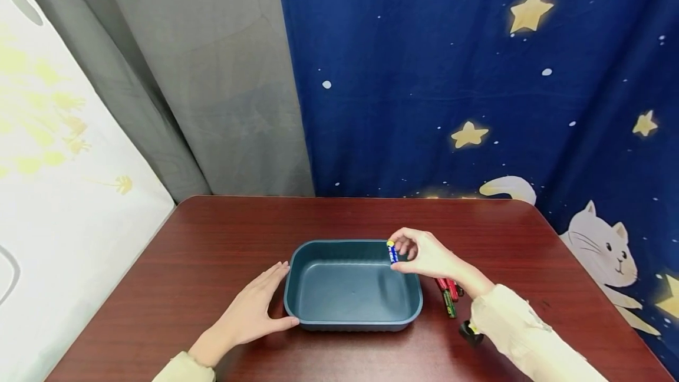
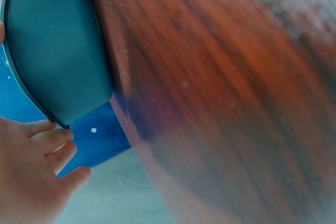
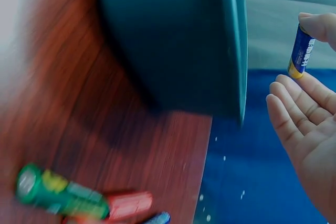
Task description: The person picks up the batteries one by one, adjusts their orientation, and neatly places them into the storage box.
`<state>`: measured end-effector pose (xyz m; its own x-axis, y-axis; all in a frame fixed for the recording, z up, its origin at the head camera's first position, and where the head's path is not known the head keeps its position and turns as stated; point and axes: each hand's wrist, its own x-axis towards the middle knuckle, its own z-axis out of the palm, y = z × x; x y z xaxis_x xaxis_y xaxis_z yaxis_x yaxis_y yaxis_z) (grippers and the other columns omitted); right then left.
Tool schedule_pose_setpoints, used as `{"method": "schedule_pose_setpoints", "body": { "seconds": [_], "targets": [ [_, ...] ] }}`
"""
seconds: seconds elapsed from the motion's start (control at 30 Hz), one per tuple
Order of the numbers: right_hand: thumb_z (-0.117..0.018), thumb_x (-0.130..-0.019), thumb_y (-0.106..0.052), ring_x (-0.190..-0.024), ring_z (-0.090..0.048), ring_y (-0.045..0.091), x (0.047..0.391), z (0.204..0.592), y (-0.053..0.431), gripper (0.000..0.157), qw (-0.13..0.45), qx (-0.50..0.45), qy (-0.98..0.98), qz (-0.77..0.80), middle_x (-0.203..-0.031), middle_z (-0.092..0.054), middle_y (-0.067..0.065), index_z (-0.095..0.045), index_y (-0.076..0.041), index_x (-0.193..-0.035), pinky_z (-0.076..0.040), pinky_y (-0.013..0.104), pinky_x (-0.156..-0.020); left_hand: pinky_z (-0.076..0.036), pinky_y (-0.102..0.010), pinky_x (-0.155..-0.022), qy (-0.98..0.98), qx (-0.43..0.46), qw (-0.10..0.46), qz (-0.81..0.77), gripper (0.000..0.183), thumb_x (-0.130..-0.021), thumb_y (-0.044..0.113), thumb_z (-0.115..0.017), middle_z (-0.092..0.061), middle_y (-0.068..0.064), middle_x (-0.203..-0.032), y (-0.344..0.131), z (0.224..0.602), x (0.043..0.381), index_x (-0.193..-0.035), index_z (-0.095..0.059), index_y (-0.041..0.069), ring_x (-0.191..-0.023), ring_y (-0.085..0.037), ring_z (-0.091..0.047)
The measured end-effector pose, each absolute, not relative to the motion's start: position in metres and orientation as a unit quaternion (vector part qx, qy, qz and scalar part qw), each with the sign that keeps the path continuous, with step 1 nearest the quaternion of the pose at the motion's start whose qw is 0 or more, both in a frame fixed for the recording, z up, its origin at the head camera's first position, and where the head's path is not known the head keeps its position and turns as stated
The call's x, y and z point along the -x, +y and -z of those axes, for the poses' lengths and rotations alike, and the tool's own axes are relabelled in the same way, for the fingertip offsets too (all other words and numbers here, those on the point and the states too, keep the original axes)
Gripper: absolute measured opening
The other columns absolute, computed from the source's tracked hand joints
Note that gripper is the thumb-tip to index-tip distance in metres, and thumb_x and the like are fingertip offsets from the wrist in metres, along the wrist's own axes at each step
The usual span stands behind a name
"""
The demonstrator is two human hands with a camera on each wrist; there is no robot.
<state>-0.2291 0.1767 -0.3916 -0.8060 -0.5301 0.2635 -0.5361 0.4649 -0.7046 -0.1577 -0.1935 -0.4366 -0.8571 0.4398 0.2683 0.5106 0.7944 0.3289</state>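
A teal plastic basin (image 1: 352,324) stands on the table, and no object shows inside it. My right hand (image 1: 427,254) pinches a blue battery with a yellow end (image 1: 392,252) between thumb and finger, over the basin's right side. In the right wrist view the blue battery (image 3: 301,52) is held by its two ends. My left hand (image 1: 250,305) rests against the basin's left wall with fingers and thumb spread. The fingertips (image 2: 63,136) touch near the rim in the left wrist view.
Right of the basin lie several batteries, among them a green battery (image 1: 449,304) and a red battery (image 1: 452,290). A black round object (image 1: 471,333) sits partly under my right sleeve. Behind the brown table (image 1: 239,217) hang a grey curtain (image 1: 239,75) and a blue starry curtain (image 1: 403,75).
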Motion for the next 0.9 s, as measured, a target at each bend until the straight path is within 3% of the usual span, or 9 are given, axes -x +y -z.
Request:
{"method": "schedule_pose_setpoints", "body": {
  "seconds": [0.37,0.67,0.9],
  "targets": [
    [-0.077,-0.069,-0.022,-0.081,-0.057,0.024,0.239,0.393,0.122,0.042,-0.04,-0.325,-0.843,-0.426,-0.086,-0.06,0.007,-0.059,-0.004,-0.102,-0.051,0.029,-0.063,-0.034,-0.046,-0.1,-0.942,0.251,0.088,0.205,0.093,-0.067,0.058,-0.069,-0.039,-0.011,-0.14,-0.194,0.436,0.157,-0.138,-0.038,0.006,-0.13,-0.026,-0.034],
    [-0.076,-0.071,-0.022,-0.085,-0.057,0.031,0.237,0.404,0.086,0.042,-0.063,-0.347,-0.83,-0.433,-0.092,-0.06,0.013,-0.058,-0.001,-0.102,-0.049,0.022,-0.065,-0.034,-0.047,-0.099,-0.943,0.247,0.087,0.206,0.093,-0.067,0.058,-0.069,-0.04,-0.011,-0.139,-0.193,0.437,0.158,-0.138,-0.038,0.006,-0.129,-0.026,-0.035],
    [-0.075,-0.072,-0.027,-0.08,-0.056,0.016,0.235,0.413,0.068,0.041,-0.066,-0.321,-0.847,-0.418,-0.089,-0.06,0.003,-0.059,-0.004,-0.102,-0.047,0.022,-0.07,-0.035,-0.046,-0.099,-0.943,0.246,0.087,0.207,0.093,-0.068,0.06,-0.068,-0.041,-0.01,-0.139,-0.194,0.438,0.157,-0.138,-0.038,0.007,-0.129,-0.025,-0.035]
  ]
}}
